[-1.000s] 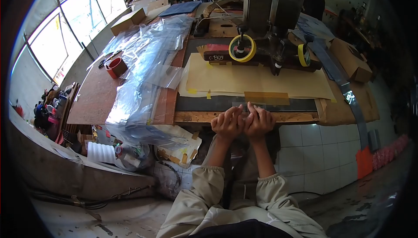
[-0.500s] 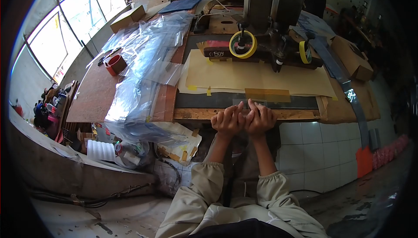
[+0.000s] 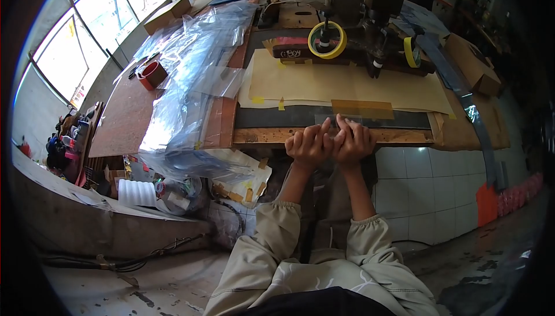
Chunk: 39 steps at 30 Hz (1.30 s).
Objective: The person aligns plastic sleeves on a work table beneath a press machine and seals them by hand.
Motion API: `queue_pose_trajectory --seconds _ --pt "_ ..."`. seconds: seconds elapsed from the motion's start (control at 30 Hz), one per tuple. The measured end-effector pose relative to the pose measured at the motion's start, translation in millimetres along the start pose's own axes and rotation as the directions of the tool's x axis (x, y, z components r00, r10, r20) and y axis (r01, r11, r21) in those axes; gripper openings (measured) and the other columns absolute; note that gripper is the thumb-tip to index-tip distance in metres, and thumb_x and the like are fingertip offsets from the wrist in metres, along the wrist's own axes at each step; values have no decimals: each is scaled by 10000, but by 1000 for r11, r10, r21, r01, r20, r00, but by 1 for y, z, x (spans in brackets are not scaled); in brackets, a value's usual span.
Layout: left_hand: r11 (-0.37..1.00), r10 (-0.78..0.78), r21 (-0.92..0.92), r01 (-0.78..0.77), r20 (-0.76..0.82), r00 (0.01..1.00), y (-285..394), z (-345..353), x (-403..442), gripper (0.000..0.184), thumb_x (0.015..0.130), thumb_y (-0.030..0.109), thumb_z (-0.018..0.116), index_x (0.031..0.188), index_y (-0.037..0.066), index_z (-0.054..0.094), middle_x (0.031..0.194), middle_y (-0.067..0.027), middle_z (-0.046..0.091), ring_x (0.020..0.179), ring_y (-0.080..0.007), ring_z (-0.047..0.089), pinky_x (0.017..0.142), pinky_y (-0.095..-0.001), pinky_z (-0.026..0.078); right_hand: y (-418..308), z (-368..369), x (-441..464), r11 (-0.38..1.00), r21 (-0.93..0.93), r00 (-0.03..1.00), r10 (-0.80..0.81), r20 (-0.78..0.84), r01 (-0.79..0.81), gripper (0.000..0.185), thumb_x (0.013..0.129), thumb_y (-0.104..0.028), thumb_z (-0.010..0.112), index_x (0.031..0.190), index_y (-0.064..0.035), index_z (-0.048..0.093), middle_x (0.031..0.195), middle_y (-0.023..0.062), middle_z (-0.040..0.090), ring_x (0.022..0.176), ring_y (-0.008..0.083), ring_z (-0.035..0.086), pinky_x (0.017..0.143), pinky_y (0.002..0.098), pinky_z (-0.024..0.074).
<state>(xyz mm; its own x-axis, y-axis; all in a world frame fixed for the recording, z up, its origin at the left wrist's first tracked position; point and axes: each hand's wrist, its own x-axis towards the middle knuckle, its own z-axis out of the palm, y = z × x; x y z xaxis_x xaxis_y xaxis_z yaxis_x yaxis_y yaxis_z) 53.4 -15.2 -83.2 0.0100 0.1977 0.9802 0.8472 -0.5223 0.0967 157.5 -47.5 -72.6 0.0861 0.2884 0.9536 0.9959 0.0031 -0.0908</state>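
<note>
Both hands are side by side at the worktable's wooden front edge [image 3: 263, 136], thumbs close together. My left hand [image 3: 309, 144] has its fingers curled in a pinch, the index finger pointing up. Mirroring it, my right hand [image 3: 354, 141] is pinched closed too. A thin clear plastic sheet [image 3: 358, 119] shows faintly at the fingertips; its full outline is hard to see. Just beyond lie a dark strip [image 3: 277, 117], a brown tape strip [image 3: 363, 109] and a cream sheet [image 3: 329, 84] with small yellow tape pieces.
A machine head [image 3: 347, 44] with a yellow tape roll [image 3: 342, 43] stands over the cream sheet. Clear plastic sheets [image 3: 185, 96] are heaped at left, beside a red tape roll [image 3: 152, 76]. A cardboard box [image 3: 471, 64] sits at right. Cables [image 3: 136, 264] run along the floor.
The view has tilted slightly, so the table appears higher in the picture. My hands stay together at the table edge, fingers still pinched.
</note>
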Motion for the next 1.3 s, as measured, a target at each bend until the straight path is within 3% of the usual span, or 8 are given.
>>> queue_pose_trajectory --seconds 1.3 --pt "1000 -4 -9 5 12 1000 0 -1 -2 325 949 285 468 939 269 793 749 92 619 637 -93 548 689 -275 366 1 0 -2 1000 6 1000 1 6 -1 342 912 -230 443 1011 -133 756 878 1 678 771 174 621 767 346 413"
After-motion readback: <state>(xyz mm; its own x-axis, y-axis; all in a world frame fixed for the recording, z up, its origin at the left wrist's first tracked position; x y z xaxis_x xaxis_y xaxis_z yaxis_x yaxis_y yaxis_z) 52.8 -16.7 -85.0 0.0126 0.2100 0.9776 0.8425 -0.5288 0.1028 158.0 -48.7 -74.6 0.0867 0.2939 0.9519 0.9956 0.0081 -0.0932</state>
